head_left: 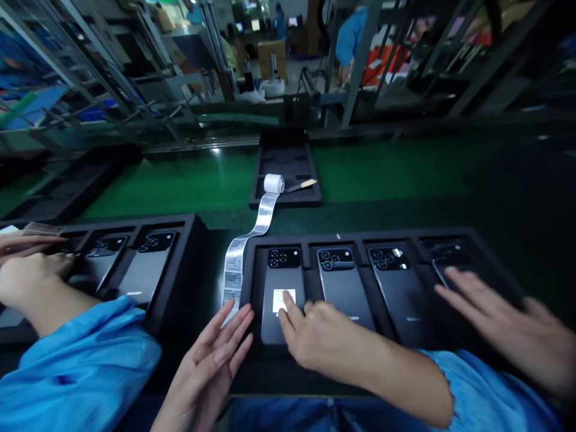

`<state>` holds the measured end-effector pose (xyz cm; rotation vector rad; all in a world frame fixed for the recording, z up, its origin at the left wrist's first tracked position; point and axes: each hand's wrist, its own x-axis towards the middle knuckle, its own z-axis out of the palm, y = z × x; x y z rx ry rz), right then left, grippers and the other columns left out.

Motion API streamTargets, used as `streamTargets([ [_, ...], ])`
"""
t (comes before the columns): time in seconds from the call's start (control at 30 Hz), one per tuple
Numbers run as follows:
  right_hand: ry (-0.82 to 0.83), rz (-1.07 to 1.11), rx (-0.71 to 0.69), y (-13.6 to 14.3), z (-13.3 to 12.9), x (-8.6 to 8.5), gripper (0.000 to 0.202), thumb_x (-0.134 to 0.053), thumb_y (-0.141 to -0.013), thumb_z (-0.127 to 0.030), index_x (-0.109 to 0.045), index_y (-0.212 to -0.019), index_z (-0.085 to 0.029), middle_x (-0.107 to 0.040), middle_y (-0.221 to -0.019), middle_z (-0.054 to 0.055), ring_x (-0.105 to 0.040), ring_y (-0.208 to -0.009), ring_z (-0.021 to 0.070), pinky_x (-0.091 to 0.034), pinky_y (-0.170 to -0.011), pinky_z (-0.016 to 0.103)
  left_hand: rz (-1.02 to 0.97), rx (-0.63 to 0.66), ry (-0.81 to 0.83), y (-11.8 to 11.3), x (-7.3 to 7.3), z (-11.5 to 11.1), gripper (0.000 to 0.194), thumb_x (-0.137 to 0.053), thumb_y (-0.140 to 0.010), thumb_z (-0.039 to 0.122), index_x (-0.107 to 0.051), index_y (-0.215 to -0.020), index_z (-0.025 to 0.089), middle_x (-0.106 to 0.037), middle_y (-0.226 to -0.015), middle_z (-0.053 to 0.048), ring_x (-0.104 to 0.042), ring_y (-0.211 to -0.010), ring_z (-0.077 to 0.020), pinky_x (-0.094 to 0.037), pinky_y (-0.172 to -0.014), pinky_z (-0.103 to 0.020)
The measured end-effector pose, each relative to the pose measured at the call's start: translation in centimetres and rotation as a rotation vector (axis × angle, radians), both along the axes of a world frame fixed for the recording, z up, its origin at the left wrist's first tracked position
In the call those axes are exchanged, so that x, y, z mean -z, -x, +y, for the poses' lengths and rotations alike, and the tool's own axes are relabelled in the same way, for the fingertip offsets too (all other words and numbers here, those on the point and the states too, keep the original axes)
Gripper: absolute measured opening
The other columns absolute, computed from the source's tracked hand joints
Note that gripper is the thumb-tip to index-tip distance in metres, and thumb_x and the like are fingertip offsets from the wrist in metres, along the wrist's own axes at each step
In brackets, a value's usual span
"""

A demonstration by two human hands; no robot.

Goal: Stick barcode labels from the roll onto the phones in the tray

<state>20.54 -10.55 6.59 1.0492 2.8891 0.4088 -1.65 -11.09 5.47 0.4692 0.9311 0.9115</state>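
Nearest the camera, the left hand (216, 354) lies flat at the tray's (382, 235) front-left corner, fingers together, holding nothing, on the label strip's (234, 270) end. The right hand (315, 333) presses a white label (284, 299) onto the leftmost phone (281, 282), fingers narrow. Co-workers' hands (499, 318) touch neighbouring phones.

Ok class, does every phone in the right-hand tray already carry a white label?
No: only the leftmost phone bears a white label, under the right hand's fingertip; the second phone and third phone are bare.

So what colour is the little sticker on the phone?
White, on the dark phone; the sticker shows in the head view.
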Motion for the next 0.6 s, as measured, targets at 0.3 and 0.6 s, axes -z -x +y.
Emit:
streamTargets([
  [0.3, -0.194, 0.205, -0.094, -2.1, -1.6, -3.4, 0.036, -0.038, -0.085, -0.007, -0.059, -0.112, 0.003, -0.059, -0.110, 0.027, -0.063, -0.076, 0.0273, -0.054, -0.058, 0.036, -0.597, 0.312, 0.298, -6.5, -1.2, 2.1, 0.036, -0.050, -0.088, 0.027, -0.059, -0.113, 0.002, -0.062, -0.111, -0.019, -0.057, -0.109, -0.0278, -0.043, -0.098, -0.039],
  [0.6, -0.160, 0.870, 0.201, -2.3, 1.6, -5.8, 0.019, -0.045, -0.097, -0.020, -0.058, -0.107, -0.011, -0.064, -0.096, 0.009, -0.057, -0.090, 0.0207, -0.047, -0.082, 0.035, -0.350, 0.232, 0.122, -6.6, -1.5, 2.6, 0.053, -0.061, -0.072, 0.001, -0.048, -0.121, 0.014, -0.063, -0.110, -0.013, -0.061, -0.101, -0.0329, -0.056, -0.077, -0.045],
])
